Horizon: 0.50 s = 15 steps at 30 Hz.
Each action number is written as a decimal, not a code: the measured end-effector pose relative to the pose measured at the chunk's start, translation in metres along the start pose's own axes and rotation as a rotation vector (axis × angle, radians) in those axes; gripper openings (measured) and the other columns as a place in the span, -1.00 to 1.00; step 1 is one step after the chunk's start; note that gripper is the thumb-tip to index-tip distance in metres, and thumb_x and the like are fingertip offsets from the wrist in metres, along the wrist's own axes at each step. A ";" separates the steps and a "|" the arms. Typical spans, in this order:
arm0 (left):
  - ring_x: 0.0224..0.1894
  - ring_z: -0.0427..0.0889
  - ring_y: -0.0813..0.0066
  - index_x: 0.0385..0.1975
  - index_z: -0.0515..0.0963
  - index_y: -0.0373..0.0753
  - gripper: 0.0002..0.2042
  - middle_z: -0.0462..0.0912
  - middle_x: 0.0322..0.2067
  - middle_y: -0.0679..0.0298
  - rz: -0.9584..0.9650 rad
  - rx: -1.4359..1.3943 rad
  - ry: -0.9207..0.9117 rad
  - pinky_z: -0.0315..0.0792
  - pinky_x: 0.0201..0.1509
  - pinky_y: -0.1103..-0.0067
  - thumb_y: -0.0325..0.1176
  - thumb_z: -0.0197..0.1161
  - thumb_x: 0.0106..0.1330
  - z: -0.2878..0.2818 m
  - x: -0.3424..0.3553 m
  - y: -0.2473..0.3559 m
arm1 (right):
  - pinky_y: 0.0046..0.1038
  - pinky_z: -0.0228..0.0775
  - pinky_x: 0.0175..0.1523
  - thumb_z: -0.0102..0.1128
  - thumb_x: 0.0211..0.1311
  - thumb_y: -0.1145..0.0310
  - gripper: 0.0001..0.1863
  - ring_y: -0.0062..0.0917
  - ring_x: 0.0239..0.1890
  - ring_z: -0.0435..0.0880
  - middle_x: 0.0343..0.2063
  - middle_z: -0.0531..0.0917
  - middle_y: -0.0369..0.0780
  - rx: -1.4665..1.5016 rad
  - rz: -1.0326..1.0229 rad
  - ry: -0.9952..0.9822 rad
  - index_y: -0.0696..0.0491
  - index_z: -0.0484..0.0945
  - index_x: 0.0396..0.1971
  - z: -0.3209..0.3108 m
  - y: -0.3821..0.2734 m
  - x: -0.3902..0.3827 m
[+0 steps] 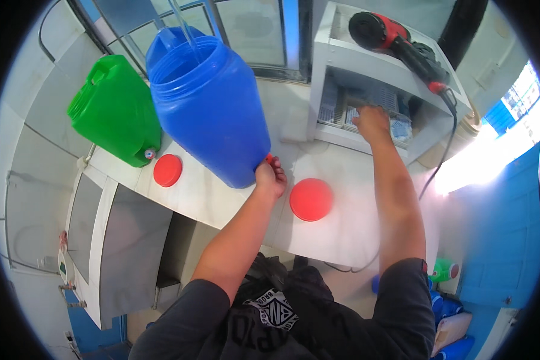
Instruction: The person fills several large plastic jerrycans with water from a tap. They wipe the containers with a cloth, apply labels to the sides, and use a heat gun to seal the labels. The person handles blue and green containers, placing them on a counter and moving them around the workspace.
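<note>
My left hand (271,177) has its fingers curled around a small red tap (269,158) low on a large blue plastic jug (207,114). The jug's top is open, with a clear tube or stream entering it from above. My right hand (371,123) reaches into a white open-fronted cabinet (315,123), fingers bent among small slotted trays (348,108); what they grip is unclear. A round red lid (311,199) lies between my forearms, and a smaller one (167,170) lies left of the blue jug, beside a green jug (114,108) with a tap at its base.
A black and red corded tool (399,51) rests atop the cabinet, its cable hanging rightward. The pale counter (258,231) has a grey cupboard (129,252) below its left part. More jugs (447,270) sit low at the right beside a blue wall (498,240).
</note>
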<state>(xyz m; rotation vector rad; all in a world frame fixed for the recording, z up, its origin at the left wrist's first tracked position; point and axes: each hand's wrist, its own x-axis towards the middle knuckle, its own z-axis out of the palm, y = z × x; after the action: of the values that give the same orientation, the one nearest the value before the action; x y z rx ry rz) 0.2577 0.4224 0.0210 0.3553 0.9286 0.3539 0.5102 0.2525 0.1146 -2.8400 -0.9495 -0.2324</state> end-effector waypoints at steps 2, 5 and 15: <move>-0.62 0.26 0.73 -0.30 0.43 -0.03 -0.72 0.42 -0.56 0.58 -0.053 0.034 -0.025 0.14 -0.58 0.76 -0.02 -0.12 0.52 0.004 -0.023 0.002 | -0.13 0.38 0.20 0.36 0.17 0.14 -0.66 -0.13 -0.01 0.66 -0.17 0.75 -0.07 -0.100 -0.058 -0.031 -0.02 0.74 -0.10 0.009 0.006 0.008; -0.46 0.42 0.71 -0.10 0.46 -0.09 -0.67 0.55 -0.40 0.51 -0.116 0.395 -0.190 0.33 -0.43 0.71 0.03 -0.06 0.53 -0.016 -0.053 0.002 | -0.16 0.38 0.17 0.36 0.15 0.13 -0.73 -0.17 0.04 0.63 -0.22 0.77 -0.11 -0.114 -0.055 -0.156 0.01 0.78 -0.33 0.008 0.001 0.023; -0.01 0.53 0.51 0.15 0.40 -0.25 -0.64 0.56 0.01 0.26 0.497 1.124 -0.641 0.41 0.07 0.53 -0.17 0.09 0.51 -0.063 -0.138 0.037 | -0.16 0.36 0.03 0.28 0.22 0.21 -0.84 -0.32 -0.11 0.63 -0.26 0.77 -0.27 0.126 -0.071 0.403 -0.13 0.79 -0.30 -0.058 -0.048 -0.054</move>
<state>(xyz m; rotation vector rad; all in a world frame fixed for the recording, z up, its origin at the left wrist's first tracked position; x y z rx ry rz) 0.1251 0.4035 0.1006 1.6446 0.3027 0.1093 0.4326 0.2484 0.1647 -2.5087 -0.9367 -0.6946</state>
